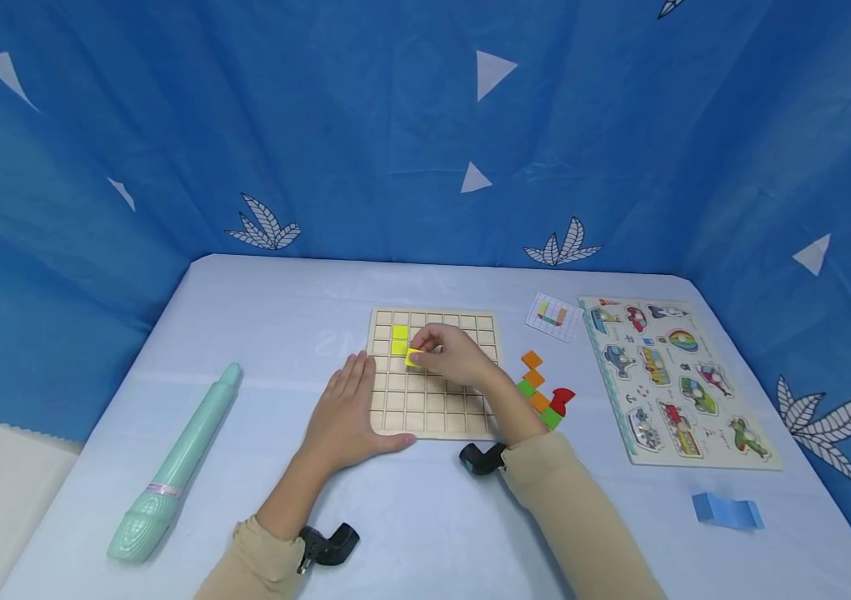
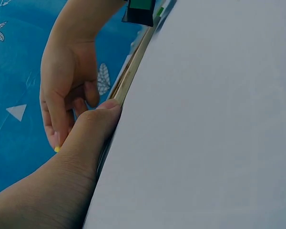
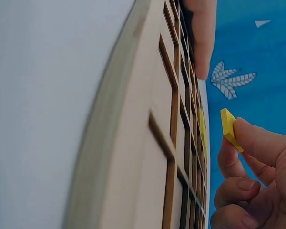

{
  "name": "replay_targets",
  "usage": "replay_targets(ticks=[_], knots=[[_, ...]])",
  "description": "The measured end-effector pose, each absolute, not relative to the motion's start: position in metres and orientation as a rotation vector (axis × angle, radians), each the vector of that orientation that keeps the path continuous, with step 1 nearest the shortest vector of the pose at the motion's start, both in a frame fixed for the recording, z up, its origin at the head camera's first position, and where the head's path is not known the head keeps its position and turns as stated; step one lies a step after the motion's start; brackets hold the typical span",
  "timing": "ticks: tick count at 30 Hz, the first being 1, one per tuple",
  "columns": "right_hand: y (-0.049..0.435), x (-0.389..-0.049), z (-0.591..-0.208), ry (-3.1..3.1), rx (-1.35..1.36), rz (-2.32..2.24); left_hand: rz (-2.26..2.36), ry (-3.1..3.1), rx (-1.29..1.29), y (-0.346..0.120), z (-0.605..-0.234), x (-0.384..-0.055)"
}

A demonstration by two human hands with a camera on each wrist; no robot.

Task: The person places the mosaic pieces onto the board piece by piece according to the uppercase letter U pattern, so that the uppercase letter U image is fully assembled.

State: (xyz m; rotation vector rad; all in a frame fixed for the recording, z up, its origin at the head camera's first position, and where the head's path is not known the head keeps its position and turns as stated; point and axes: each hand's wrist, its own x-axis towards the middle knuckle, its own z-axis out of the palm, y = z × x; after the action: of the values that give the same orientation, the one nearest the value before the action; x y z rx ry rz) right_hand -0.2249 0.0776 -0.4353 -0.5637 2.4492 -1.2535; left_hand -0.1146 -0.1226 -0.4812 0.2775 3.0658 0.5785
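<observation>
A wooden grid board (image 1: 433, 423) lies on the table. Two yellow square tiles (image 1: 400, 332) sit one in front of the other in its cells, toward the back left. Between thumb and fingertips my right hand (image 1: 463, 357) pinches another yellow tile (image 3: 231, 131), just above the grid and near those two. My left hand (image 1: 342, 417) lies at the board's front left corner, its fingers straight along the left side and its thumb against the front edge. In the left wrist view, that thumb (image 2: 97, 121) touches the board's edge.
Right of the board lie loose orange, green and red pieces (image 1: 540, 402), with a pattern card (image 1: 568, 326) behind them. Farther right is a picture puzzle board (image 1: 665, 454), and in front of it a blue curved block (image 1: 728, 512). A mint-green microphone-shaped toy (image 1: 181, 458) lies at the left.
</observation>
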Motion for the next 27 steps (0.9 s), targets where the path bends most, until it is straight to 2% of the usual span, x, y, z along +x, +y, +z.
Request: replay_targets(ticks=[10,27], knots=[[0.056,-0.223,-0.438,2.501,-0.608,-1.164,0.611,3.08,0.295,-0.122,-0.478,-0.113],[0.051,-0.221,-0.44,2.521,-0.596,-1.14,0.608,3.071,0.295,-0.122,-0.476,-0.113]])
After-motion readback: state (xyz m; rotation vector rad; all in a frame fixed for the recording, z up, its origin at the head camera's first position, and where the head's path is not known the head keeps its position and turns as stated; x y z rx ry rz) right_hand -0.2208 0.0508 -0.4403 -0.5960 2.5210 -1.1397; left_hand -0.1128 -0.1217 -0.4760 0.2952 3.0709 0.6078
